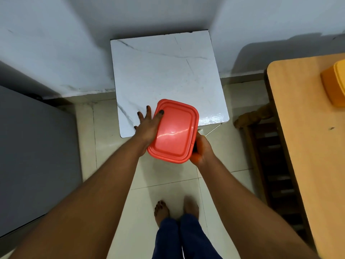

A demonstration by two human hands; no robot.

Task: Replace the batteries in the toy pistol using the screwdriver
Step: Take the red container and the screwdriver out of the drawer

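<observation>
Toy pistol: I cannot find it, the screwdriver or any batteries in the head view; what I see handled is a closed red container (173,131).
Container look: rounded-rectangle red plastic box, glossy lid with a stepped rim and a bright glare streak across it; contents hidden by the lid.
Container place: over the near edge of the white marble-pattern table (168,71), partly overhanging it toward me; I cannot tell whether its base touches the tabletop.
Left hand (147,129): against the container's left side, fingers spread and mostly straight; one fingertip lies on the lid's far-left corner, the others reach past it over the tabletop. Nails dark.
Right hand (202,148): at the container's near-right corner, fingers curled around its side wall, gripping it; fingertips hidden behind the box.
Right of the table: wooden tabletop (308,128) with a yellow box (334,85) at the frame edge.
Left of the table: grey cabinet (33,156).
Below the table: tiled floor (168,193), my bare feet (162,210), blue trousers.
</observation>
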